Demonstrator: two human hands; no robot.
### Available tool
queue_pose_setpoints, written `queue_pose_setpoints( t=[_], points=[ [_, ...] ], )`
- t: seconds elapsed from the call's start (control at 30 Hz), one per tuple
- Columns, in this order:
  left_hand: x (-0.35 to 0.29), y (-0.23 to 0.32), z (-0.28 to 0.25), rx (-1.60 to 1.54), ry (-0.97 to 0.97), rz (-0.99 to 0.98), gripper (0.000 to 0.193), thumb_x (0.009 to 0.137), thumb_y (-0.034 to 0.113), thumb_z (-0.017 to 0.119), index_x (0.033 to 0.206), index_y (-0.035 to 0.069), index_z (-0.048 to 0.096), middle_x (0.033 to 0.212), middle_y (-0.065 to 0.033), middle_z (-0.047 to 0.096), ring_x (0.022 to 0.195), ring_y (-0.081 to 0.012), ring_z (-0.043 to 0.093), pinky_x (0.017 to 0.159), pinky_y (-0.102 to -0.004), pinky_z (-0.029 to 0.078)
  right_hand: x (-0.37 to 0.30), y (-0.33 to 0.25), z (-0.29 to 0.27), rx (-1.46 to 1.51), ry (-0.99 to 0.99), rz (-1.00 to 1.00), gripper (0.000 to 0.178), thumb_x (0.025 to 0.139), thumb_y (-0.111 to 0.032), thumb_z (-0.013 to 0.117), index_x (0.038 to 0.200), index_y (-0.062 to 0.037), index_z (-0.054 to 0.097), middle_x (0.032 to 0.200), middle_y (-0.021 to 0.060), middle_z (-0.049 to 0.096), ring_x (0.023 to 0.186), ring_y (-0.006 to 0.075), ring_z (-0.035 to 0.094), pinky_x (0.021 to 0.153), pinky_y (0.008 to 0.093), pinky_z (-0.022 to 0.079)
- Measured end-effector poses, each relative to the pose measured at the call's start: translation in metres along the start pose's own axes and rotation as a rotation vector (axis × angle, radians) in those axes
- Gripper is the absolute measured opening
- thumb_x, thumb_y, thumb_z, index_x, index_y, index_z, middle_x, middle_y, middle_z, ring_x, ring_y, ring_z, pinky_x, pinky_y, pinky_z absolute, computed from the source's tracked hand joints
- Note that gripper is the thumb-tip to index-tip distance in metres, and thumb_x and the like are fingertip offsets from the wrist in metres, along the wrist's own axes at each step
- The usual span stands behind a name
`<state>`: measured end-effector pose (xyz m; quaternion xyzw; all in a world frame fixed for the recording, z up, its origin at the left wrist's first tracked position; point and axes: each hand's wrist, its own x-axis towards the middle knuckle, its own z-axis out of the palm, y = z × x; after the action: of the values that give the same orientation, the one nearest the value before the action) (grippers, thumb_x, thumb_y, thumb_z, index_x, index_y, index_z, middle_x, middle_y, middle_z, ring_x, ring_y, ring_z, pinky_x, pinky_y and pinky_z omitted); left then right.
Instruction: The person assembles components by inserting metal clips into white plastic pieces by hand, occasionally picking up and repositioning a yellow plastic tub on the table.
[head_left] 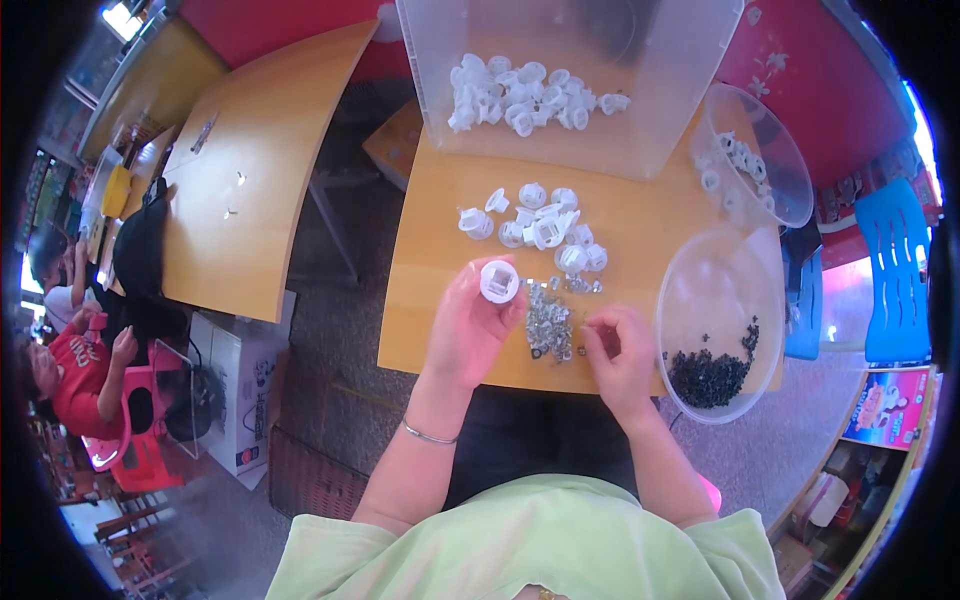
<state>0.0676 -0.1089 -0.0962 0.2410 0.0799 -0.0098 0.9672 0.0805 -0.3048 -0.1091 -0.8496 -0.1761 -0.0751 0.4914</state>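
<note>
Grasping w/ L hand, in the fingers: one white round plastic fitting w/ a boxy slot in its face. Face turned up toward the camera, so axis abt. along the line of sight (best guess, given the foreshortening). Held over the tan wooden table, just L of the far half of a loose heap of small silvery metal pcs.

Key relation: heap lying btwn the two hands, long axis running near-to-far, just R of L hand and just L of R hand. From R hand, then: fitting off to the L and a bit farther out, across the heap. Nearer to fitting: L hand, by far. Nearer to heap: can't rank, both close in view, heights above table unclear.

R hand: thumb and fingertips drawn together beside heap's R edge; can't tell if pinching a pc. or bare.

Counts: 1 fitting in L hand; approx. a dozen loose white plastic fittings on the table beyond, overlapping, so no exact no.; 1 heap, too many pcs to count, plus a few strays at its far R end; 1 big clear rectangular plastic bin at the back, holding dozens of similar white pcs; 2 clear round plastic tubs at R, i.e. a nearer tub w/ many tiny black pcs, and a farther tub w/ white ring-like pcs, uncountable.
</note>
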Motion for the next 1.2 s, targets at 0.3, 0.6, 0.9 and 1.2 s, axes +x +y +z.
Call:
queue_pose_setpoints(
  t=[0.3,0.6,0.9,1.2],
  points=[
    [0.001,0.002,-0.008,-0.078,0.02,-0.012,0.034,0.096,0.03,0.042,0.111,0.002,0.053,0.102,-0.0066,0.059,0.086,-0.0168,0.059,0.076,-0.0291,0.05,0.002,-0.001,0.002,0.015,0.003,0.026,0.012,0.077,0.0,0.065,0.086,-0.0022,0.057,0.086,0.0058,0.054,0.068,0.011,0.054,0.058,0.0208,0.044],
    [0.003,0.005,-0.01,-0.094,-0.014,-0.039,0.031,0.095,0.029,0.045,0.11,0.004,0.055,0.098,-0.0056,0.06,0.084,-0.0163,0.059,0.074,-0.0278,0.05,-0.001,0.004,0.004,-0.046,-0.009,0.011,0.009,0.079,0.0,0.063,0.086,-0.0014,0.057,0.087,0.0055,0.054,0.069,0.011,0.055,0.059,0.0212,0.044],
    [0.0,0.007,-0.007,-0.086,0.0,-0.038,0.034,0.094,0.032,0.045,0.109,0.003,0.055,0.093,-0.0046,0.059,0.082,-0.0152,0.059,0.072,-0.026,0.05,-0.001,-0.004,0.006,-0.006,0.026,0.03,0.017,0.072,0.002,0.067,0.085,-0.0027,0.057,0.085,0.0114,0.055,0.076,0.0257,0.057,0.066,0.0322,0.047],
    [0.009,0.004,0.0,-0.049,0.041,-0.051,0.029,0.091,0.027,0.048,0.108,0.004,0.055,0.092,-0.0042,0.059,0.081,-0.0153,0.06,0.072,-0.0263,0.05,0.005,0.0,0.002,0.027,0.032,0.073,0.015,0.073,0.004,0.065,0.085,-0.0026,0.057,0.086,0.0117,0.054,0.076,0.0253,0.058,0.066,0.0315,0.048]
  ],
)
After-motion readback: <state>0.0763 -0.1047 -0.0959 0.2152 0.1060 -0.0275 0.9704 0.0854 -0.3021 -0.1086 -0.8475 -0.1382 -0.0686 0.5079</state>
